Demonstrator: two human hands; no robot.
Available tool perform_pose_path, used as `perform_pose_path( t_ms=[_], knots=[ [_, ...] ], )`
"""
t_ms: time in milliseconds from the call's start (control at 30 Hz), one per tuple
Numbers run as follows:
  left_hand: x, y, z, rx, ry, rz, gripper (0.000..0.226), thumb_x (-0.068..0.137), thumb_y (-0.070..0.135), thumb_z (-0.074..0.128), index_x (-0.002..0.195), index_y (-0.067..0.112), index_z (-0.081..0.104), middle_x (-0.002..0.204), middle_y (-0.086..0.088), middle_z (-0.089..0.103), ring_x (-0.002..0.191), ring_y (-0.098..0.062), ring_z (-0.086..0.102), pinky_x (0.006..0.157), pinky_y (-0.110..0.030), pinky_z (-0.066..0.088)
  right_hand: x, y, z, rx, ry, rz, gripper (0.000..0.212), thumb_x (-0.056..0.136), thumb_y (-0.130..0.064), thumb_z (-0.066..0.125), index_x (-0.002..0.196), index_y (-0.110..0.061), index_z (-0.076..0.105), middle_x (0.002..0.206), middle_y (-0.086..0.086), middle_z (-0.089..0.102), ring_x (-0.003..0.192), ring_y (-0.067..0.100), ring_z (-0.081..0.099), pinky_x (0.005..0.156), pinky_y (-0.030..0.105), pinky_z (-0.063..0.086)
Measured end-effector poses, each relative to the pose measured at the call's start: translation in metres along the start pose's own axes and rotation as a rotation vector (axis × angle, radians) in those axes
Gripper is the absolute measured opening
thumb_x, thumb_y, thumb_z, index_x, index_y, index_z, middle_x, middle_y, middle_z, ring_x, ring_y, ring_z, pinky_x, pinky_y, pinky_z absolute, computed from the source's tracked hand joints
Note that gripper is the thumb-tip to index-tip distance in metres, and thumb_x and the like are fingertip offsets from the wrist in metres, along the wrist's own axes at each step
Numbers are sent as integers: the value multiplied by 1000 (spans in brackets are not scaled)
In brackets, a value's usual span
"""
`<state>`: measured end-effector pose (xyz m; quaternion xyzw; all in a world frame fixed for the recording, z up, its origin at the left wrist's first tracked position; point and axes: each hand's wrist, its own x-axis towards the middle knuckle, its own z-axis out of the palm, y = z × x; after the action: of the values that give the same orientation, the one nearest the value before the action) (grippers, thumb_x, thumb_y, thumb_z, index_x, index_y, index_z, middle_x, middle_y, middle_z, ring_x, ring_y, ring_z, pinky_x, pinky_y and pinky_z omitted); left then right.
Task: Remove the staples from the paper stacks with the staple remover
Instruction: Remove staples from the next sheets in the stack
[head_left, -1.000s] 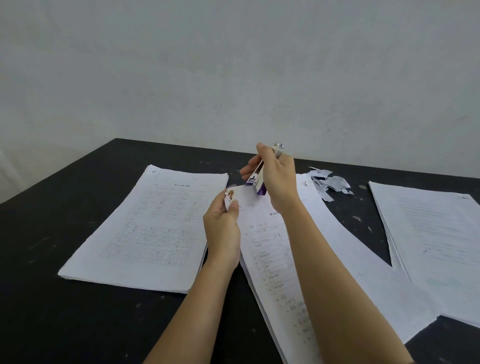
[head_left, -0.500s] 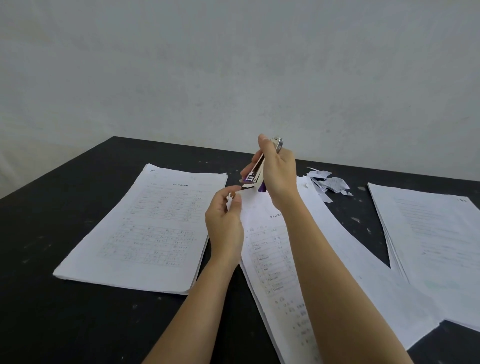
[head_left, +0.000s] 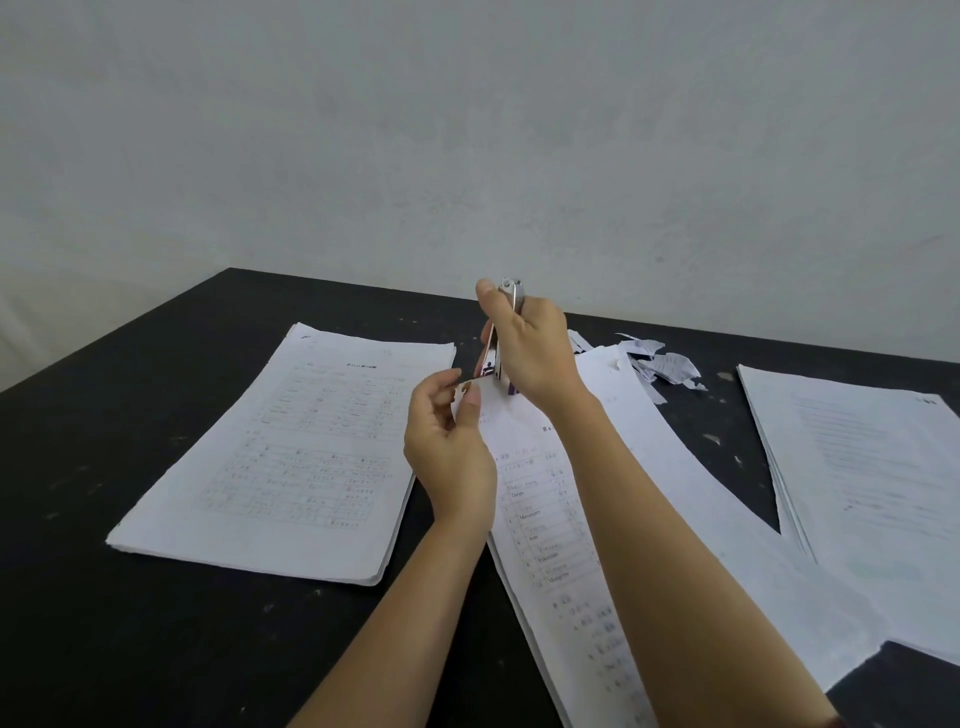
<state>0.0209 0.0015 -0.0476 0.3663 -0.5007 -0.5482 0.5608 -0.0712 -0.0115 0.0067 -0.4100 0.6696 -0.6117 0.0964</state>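
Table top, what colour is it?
Black table top, flecked with small pale specks; the head view shows it.

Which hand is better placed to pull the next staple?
Right. The right hand grips the staple remover close to the corner of the middle paper stack; the left hand only pinches that corner.
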Motion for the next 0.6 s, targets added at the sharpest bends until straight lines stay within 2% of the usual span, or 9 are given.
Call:
perform_pose_path(
  t_ms=[100,267,367,500,600],
  knots=[
    [-1,-1,1,-3,18,26,23,86,7,63,84,30,59,81,12,60,81,-12,60,73,-28,51,-1,2,0,-28,-19,15,57,93,-41,49,46,-14,32,46,3,43,39,9,35,44,23,32],
    [-1,-2,2,17,28,29,24,87,10,63,78,32,58,80,11,63,78,-11,62,67,-23,52,-4,6,2,-49,-27,45,57,91,-43,50,46,-14,31,54,12,47,44,13,35,50,28,32],
    [-1,-3,2,23,29,28,24,87,9,62,78,31,60,80,13,63,79,-10,63,70,-28,55,-5,7,3,-63,-48,46,54,91,-43,50,50,-11,35,53,11,40,47,15,33,53,32,32],
    [-1,-3,2,23,6,95,26,85,5,64,76,30,63,73,19,65,74,2,60,67,-15,51,-7,12,6,-78,-82,63,53,90,-43,51,52,-7,41,51,9,45,50,18,38,55,34,35],
    [-1,-2,2,-11,5,93,27,84,3,64,75,29,64,73,17,66,73,1,61,67,-14,50,-10,16,10,-37,-62,96,55,90,-41,52,46,-10,37,41,-2,43,46,14,39,53,32,35]
  ],
)
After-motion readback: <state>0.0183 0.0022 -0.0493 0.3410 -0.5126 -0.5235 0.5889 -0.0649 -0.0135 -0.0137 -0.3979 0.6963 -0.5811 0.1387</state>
